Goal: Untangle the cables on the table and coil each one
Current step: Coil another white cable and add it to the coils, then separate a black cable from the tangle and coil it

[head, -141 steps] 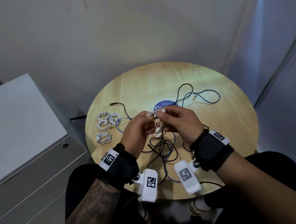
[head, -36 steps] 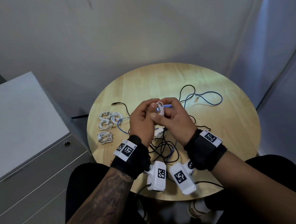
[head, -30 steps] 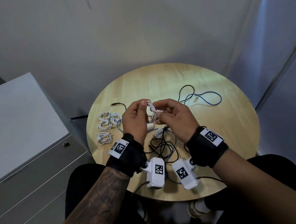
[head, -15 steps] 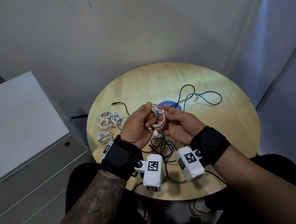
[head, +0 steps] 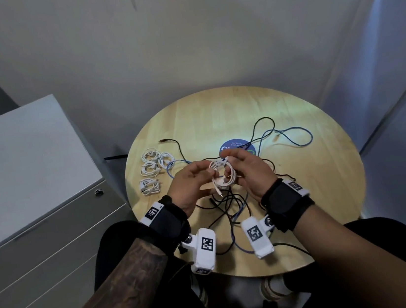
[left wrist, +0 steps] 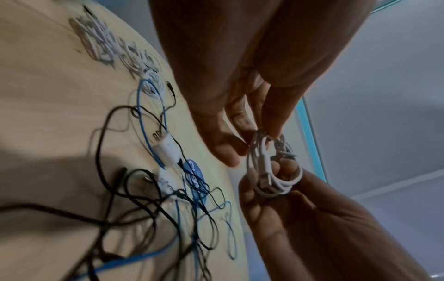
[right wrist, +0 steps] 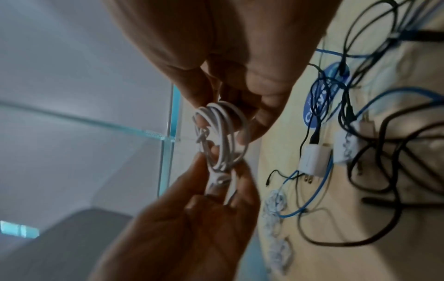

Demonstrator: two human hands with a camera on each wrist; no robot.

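I hold a small white cable coil [head: 223, 175] above the round wooden table [head: 330, 188], near its middle. My left hand [head: 196, 180] pinches one side of the coil [left wrist: 273, 167] and my right hand [head: 246, 168] holds the other side, with fingers through the loop [right wrist: 223, 136]. A connector end hangs below the coil. Under the hands lies a tangle of black and blue cables [head: 230, 209], with white plug adapters [left wrist: 165, 150] among them. A blue cable [head: 298, 138] and a black one loop out to the right.
Several white coiled cables [head: 151, 171] lie grouped at the table's left edge. A round blue sticker [head: 237, 146] marks the table's middle. A grey drawer cabinet [head: 33, 189] stands close on the left. Walls enclose the table's far and right sides.
The hands have wound the loose white cable into a small coil and brought it slightly lower and nearer to me. The cables on the table have not moved.
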